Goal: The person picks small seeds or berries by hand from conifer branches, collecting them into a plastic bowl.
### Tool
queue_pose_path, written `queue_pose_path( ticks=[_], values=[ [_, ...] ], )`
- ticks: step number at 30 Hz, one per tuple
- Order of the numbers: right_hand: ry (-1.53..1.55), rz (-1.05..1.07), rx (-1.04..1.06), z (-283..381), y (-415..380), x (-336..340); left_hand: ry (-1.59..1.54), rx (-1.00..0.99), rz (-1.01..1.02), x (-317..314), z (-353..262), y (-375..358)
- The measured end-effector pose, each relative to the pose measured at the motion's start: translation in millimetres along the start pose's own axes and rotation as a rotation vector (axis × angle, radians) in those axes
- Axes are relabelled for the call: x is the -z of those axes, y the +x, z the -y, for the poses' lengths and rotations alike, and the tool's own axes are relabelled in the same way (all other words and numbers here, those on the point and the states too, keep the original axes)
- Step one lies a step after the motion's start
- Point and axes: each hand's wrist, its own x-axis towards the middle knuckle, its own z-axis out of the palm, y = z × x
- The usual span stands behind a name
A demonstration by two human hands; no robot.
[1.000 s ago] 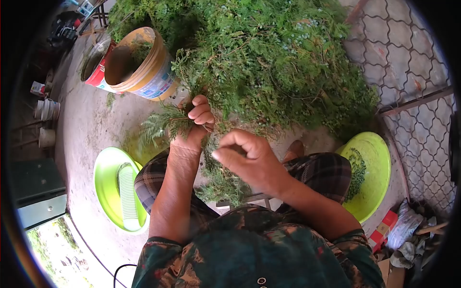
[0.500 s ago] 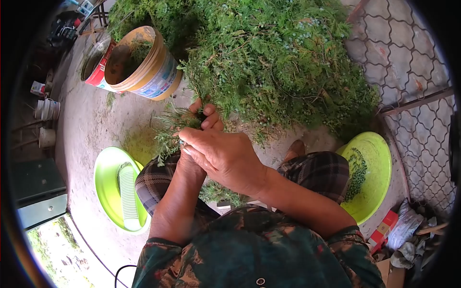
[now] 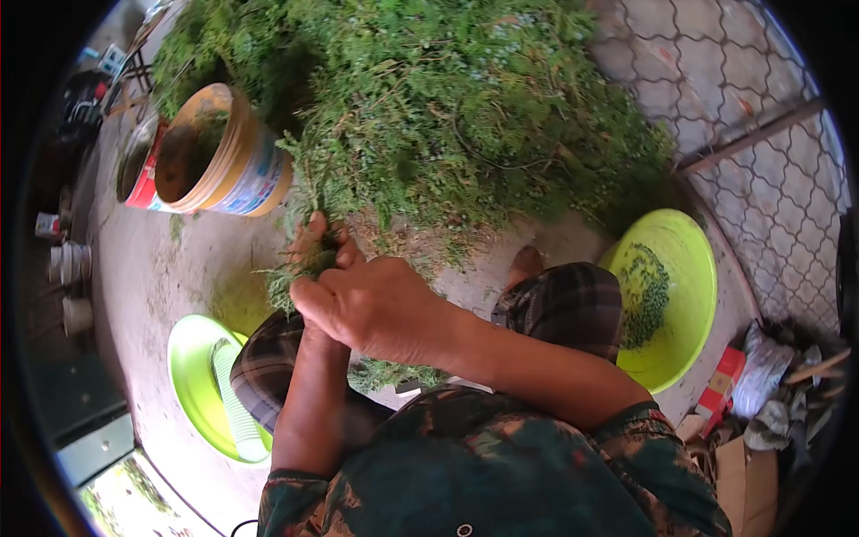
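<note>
My left hand (image 3: 345, 251) is closed around a leafy evergreen sprig (image 3: 283, 281), whose green tips stick out past the fingers on the left. Crossing in front of it, my right hand (image 3: 385, 302) has its fingers curled in a pinch against the sprig. What lies between the right fingertips is hidden by the hand itself. Just beyond both hands rises a large heap of cut evergreen branches (image 3: 429, 116), dotted with pale bluish berries. On my right, a yellow-green basin (image 3: 687, 313) holds many small green berries (image 3: 646, 304).
A light-green basin (image 3: 190, 367) with a ridged washboard (image 3: 234, 407) stands on my left. Behind it are a yellow bucket (image 3: 255, 174) and a red bucket (image 3: 146, 186). Metal mesh (image 3: 716, 80) lies at the upper right; a red box (image 3: 721, 380) and bags sit lower right.
The view has shifted, so the heap, buckets and right basin appear further left. Both hands stay together at the sprig, and the right hand has turned slightly and covers more of it.
</note>
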Motion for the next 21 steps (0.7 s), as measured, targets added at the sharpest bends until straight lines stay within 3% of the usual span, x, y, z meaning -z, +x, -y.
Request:
queue_pose_path(
  ticks=[1, 3, 5, 7, 9, 11, 12, 13, 14, 16, 17, 19, 20, 21],
  values=[
    [-0.011, -0.006, -0.013, -2, -1, 2, 0.007, 0.014, 0.009, -4, 4, -1],
    [0.074, 0.033, 0.035, -6, 0, 3, 0.093, -0.251, -0.168, -14, 9, -5],
    [0.099, 0.059, 0.030, -10, -1, 10, 0.070, -0.251, -0.099, -10, 14, -2],
    [0.119, 0.160, 0.023, -12, -1, 14, -0.273, -0.219, -0.219, -17, 18, 2],
    [0.211, 0.142, 0.020, -8, -2, 13, -0.122, -0.294, -0.317, 1, 14, 14],
    [0.301, 0.131, 0.008, 5, -6, 9, -0.035, 0.303, 0.158, 5, -2, 10],
    [0.632, 0.105, 0.046, 17, -7, 4, -0.108, 0.142, 0.182, 6, 8, 16],
    [0.965, 0.077, 0.083, 26, -9, 2, -0.109, 0.139, 0.180, 6, 12, 16],
    [0.968, 0.077, 0.087, 32, -10, 4, -0.205, 0.172, 0.233, -2, 12, 12],
    [1.494, 0.217, -0.106, 39, -13, 15, -0.374, 0.253, 0.371, -6, 10, 11],
    [1.495, 0.215, -0.107, 35, -14, 26, -0.373, 0.255, 0.371, -4, 10, 13],
    [1.818, 0.323, -0.649, 13, -16, 57, -0.427, 0.405, 0.573, 0, 12, 18],
    [1.551, 0.194, -0.575, 1, -17, 74, -0.434, 0.524, 0.464, -9, 6, 6],
    [1.283, 0.074, -0.499, -11, -20, 93, -0.249, 0.286, 0.187, 21, 21, 21]
  ],
)
